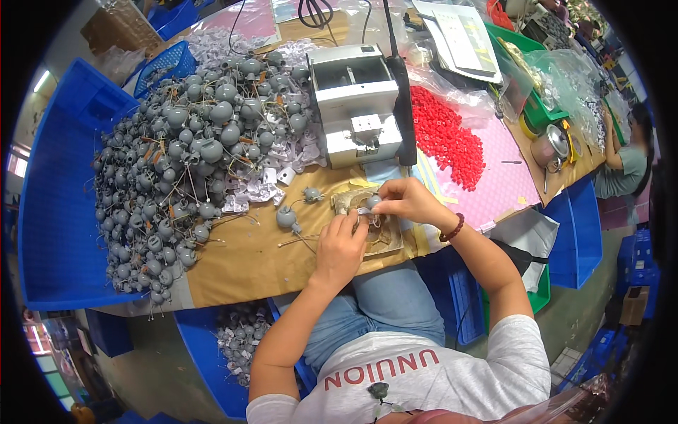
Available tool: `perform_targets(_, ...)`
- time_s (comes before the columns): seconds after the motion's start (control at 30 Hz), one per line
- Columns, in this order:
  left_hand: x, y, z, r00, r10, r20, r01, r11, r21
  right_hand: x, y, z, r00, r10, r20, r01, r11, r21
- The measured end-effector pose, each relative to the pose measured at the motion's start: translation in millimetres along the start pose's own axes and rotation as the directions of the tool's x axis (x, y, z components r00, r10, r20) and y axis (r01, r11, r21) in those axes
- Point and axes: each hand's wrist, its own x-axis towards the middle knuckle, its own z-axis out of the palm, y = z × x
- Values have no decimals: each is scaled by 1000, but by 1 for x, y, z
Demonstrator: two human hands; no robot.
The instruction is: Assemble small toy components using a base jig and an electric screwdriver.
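My left hand [340, 249] and my right hand [406, 201] meet over a small worn block [381, 237] at the table's near edge. Together they pinch a small grey ball-shaped part [373, 203] with a thin wire. The right hand grips the ball from the right, and the left-hand fingertips hold a small pale piece just below it. Two loose grey ball parts [286, 218] lie on the brown table [240, 261] just left of my hands. A big heap of the same grey wired balls [183, 155] fills the table's left side.
A light grey machine [353, 102] stands behind my hands, with a black bar on its right. Red small parts [446, 138] lie in a pile on a pink mat. A blue tray [56, 212] is at far left, blue bins below. Another person [625, 166] sits at far right.
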Motion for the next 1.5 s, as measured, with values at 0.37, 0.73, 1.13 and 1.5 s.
perform_targets(0.37, 2, -2, -1, 1000, -12, -15, 12, 999, -49, 5, -11, 9, 967, -256, -4, 209, 799, -564)
perform_targets(0.73, 3, -2, -4, 1000, -20, -11, 20, 998, -64, 20, -44, -10, 972, -86, 217, 196, 808, -556)
perform_targets(1.13, 26, 7, -6, 992, -127, 16, 128, 990, -52, 15, -30, 0, 996, -63, 65, 90, 778, -621)
perform_targets(1.5, 34, -1, 0, 991, -112, 66, 116, 992, -51, 79, 29, -67, 516, -540, -665, 214, 833, -510)
